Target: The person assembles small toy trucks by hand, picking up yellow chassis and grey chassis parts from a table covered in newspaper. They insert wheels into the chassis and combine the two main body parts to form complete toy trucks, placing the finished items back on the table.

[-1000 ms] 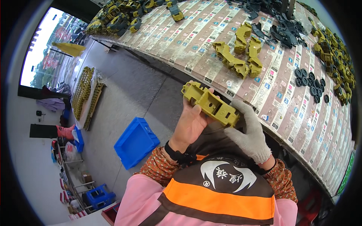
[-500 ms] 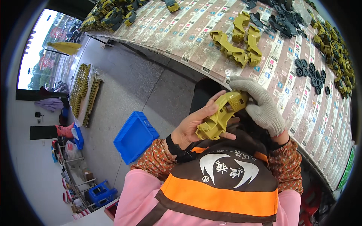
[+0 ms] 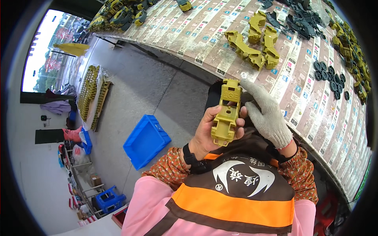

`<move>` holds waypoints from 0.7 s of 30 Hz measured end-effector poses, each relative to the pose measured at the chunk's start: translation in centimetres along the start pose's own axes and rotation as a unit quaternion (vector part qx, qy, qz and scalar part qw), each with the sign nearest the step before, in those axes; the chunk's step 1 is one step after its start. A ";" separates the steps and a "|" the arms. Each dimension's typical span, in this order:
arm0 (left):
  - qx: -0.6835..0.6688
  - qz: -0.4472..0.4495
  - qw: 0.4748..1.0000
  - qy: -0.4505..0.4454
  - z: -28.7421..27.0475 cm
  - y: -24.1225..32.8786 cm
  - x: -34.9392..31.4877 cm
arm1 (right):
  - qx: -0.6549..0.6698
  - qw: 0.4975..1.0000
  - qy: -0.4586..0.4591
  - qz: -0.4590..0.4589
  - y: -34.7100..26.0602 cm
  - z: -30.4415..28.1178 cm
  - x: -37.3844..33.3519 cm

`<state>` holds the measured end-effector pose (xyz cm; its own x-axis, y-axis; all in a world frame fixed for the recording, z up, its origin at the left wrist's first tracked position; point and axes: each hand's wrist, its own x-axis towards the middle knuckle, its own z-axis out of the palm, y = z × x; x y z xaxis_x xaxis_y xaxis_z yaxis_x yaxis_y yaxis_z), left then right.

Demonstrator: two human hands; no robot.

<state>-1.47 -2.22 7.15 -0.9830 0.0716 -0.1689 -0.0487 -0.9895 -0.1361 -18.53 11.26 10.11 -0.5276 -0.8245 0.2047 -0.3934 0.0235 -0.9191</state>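
Note:
In my bare left hand point(image 3: 205, 131) is an olive-yellow plastic toy car body point(image 3: 227, 114), fingers wrapped round its near half. The shell stands lengthwise, its moulded top and window openings showing. Beside its right edge is my right hand point(image 3: 268, 120) in a pale knitted glove, fingers stretched out and apart. Its fingertips are close to the shell's far end; whether they touch it I cannot tell. Three similar yellow toy body shells point(image 3: 271, 51) lie on the table point(image 3: 189, 35) just beyond my hands.
On the table's right lie black toy wheels point(image 3: 337, 84), dark grey plastic parts point(image 3: 301, 25) and a heap of yellow parts point(image 3: 348, 51). More yellow-and-grey pieces point(image 3: 122, 17) are piled at far left. A blue crate point(image 3: 145, 143) and blue stool point(image 3: 110, 200) stand on the floor.
The toy car body has turned from a slant to nearly upright, its top now showing. My right hand has slid off it to the right, fingers straightened; my left fingers have closed round it.

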 end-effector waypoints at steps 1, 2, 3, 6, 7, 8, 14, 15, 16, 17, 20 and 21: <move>-0.020 -0.004 1.000 -0.005 0.1 -0.1 0.0 | -0.009 1.000 -0.002 -0.012 -0.3 -0.1 0.0; -0.040 -0.008 0.999 -0.011 0.2 -0.2 -0.1 | -0.017 1.000 -0.003 -0.024 -0.5 -0.1 0.0; -0.042 -0.008 0.999 -0.012 0.3 -0.3 -0.1 | -0.017 0.999 -0.001 -0.031 -0.5 -0.1 -0.1; -0.049 -0.008 0.999 -0.017 0.6 -0.4 -0.2 | -0.015 0.999 0.005 -0.044 -0.6 -0.1 -0.3; -0.053 -0.009 0.998 -0.019 0.6 -0.4 -0.2 | -0.014 0.999 0.005 -0.042 -0.8 -0.1 -0.3; -0.056 -0.010 0.998 -0.021 0.7 -0.5 -0.2 | -0.012 0.999 0.005 -0.041 -0.8 0.0 -0.3; -0.075 -0.024 0.996 -0.036 0.5 -0.4 -0.4 | -0.028 0.999 -0.004 -0.034 -0.9 -0.3 -0.7; -0.076 -0.025 0.996 -0.038 0.5 -0.4 -0.3 | -0.025 0.999 -0.005 -0.027 -1.0 -0.3 -0.8; -0.078 -0.025 0.996 -0.039 0.4 -0.5 -0.3 | -0.023 1.000 -0.005 -0.020 -1.0 -0.3 -0.9; -0.079 -0.025 0.996 -0.041 0.4 -0.5 -0.2 | -0.020 1.000 -0.006 -0.013 -1.0 -0.4 -1.0; -0.072 -0.024 0.997 -0.034 0.3 -0.5 -0.2 | -0.021 1.000 -0.004 -0.017 -0.5 -0.4 -1.3; -0.067 -0.023 0.997 -0.029 0.2 -0.4 -0.2 | -0.023 1.000 -0.003 -0.019 -0.5 -0.4 -1.3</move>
<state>-1.32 -1.83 7.47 -0.9891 0.1053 -0.1033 -0.0736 -0.9592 -0.2729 -17.99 12.59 10.41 -0.5067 -0.8287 0.2377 -0.4477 0.0173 -0.8940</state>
